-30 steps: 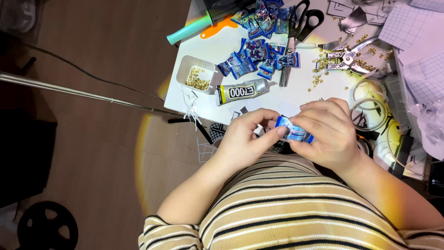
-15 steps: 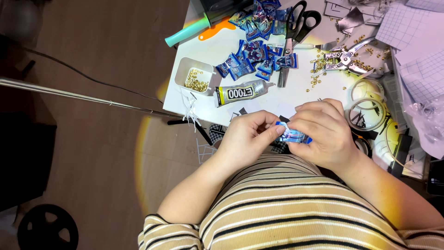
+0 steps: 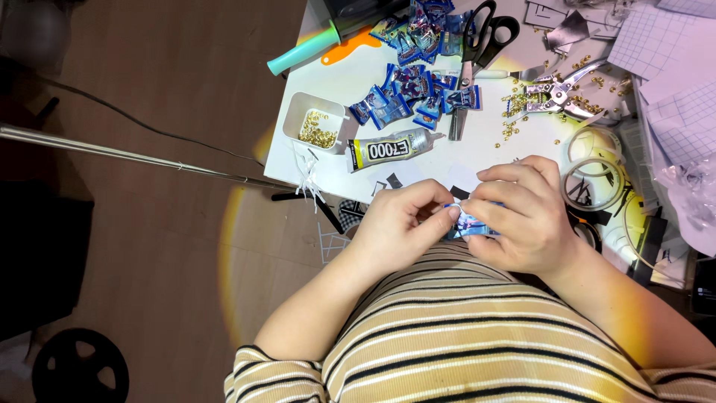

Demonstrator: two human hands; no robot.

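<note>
White table (image 3: 485, 153) bearing scissors (image 3: 477, 37), glue tube (image 3: 391, 149)

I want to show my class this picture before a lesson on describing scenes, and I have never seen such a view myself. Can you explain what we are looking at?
There is no machine: a camera worn on a person's head looks down at their own two bare hands. The left hand and right hand together pinch a small blue packet above a white table. On the table lie a heap of similar blue packets, a glue tube, a small white tray of gold beads, scissors and metal pliers.
</note>
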